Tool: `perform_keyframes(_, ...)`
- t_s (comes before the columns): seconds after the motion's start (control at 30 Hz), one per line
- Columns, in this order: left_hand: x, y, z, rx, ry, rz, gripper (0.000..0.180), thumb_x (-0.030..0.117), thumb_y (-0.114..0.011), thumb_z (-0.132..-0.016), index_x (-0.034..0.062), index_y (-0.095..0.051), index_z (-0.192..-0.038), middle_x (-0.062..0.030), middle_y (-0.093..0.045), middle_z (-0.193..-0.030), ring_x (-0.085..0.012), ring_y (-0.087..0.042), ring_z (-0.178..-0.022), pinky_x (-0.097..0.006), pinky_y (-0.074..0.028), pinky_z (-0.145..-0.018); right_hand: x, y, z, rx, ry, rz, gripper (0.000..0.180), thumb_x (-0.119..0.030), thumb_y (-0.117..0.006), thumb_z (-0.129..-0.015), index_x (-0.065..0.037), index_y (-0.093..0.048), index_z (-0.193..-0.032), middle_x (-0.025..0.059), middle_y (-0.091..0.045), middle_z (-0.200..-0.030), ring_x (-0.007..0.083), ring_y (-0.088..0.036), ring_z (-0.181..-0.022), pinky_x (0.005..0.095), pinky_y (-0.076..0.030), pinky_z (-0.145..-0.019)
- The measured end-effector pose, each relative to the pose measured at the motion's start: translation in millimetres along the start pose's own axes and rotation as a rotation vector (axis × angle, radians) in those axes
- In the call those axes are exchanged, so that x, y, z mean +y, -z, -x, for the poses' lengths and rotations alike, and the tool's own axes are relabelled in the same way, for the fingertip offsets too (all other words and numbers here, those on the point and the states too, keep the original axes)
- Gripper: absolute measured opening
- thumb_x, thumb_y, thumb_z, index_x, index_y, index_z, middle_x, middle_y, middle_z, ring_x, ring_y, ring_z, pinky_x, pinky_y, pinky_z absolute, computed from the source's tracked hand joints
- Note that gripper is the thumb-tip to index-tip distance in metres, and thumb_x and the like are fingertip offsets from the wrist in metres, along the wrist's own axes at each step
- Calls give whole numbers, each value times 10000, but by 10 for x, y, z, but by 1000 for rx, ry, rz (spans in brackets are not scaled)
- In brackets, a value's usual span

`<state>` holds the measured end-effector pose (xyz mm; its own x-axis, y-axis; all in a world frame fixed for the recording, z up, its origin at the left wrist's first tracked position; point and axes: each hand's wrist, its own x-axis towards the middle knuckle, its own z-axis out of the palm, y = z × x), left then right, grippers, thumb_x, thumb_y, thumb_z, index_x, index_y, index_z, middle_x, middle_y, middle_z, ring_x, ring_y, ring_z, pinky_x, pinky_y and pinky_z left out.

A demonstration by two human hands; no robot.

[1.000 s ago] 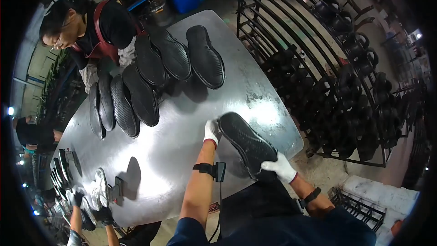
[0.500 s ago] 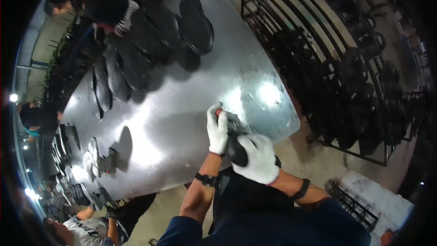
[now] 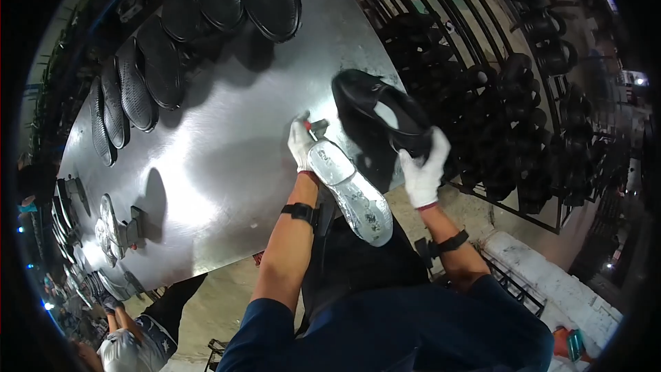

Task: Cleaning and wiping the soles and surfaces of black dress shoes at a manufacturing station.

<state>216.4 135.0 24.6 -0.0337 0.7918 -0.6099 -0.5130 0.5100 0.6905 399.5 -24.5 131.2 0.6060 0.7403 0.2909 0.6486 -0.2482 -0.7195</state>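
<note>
My left hand, in a white glove, is closed on the handle of a silvery metal shoe last. The last's flat, foot-shaped sole side is turned up, with its toe end toward my body. In my right hand, also gloved, a black shoe is gripped by its heel end. The shoe's opening shows a pale inside, and its toe points away to the far left. Shoe and last are apart, both over the table's right side.
On the metal table several black shoe soles or shoes line the far left. More metal lasts lie at the near left. Beside the table's right edge stands a black rack with many black shoes. At lower left a person works.
The black shoe has come apart from the metal last, which is now bare. My right hand has moved right and away with the shoe; my left hand has shifted slightly left with the last.
</note>
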Motion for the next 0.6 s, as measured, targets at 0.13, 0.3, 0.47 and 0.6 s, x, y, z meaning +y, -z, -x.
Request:
perform_keyframes(0.13,-140,713,-124,-189,-24,-397,422,319,-489,-1106,-23,-680,-1260,-170,-747,-1100,-226,-718,-929,-359,-593,-779,-322,230,847,-411,-82,-175,441,-202,-580,-1048,24,-553,-1426,230,-587,-1396,380,-568,-1318,450,-414,-1158)
perform_keyframes(0.3,-85,307,1146,-250,-23,46,569,387,-443,-1122,59,-437,-1587,-116,-567,-1513,-228,-580,-1341,-391,-476,-1129,-358,18,674,-545,-99,-155,482,-295,-586,-1051,-33,-567,-1455,269,-668,-1295,446,-673,-1175,468,-552,-985)
perform_keyframes(0.47,588,347,981,-54,55,451,532,475,-532,-1054,112,-539,-1443,-99,-605,-1378,-283,-582,-1269,-476,-499,-1074,-1108,-860,-399,-981,269,-81,490,-324,-603,-1028,-65,-583,-1444,227,-654,-1356,420,-659,-1197,450,-569,-965)
perform_keyframes(0.6,1590,776,584,316,-193,516,633,579,-529,-1023,103,-540,-1440,-117,-610,-1371,-308,-595,-1255,-531,-492,-1092,-1095,-1754,-1116,-361,8,-292,634,-455,-691,-977,-45,-559,-1442,190,-670,-1321,351,-685,-1152,424,-579,-926)
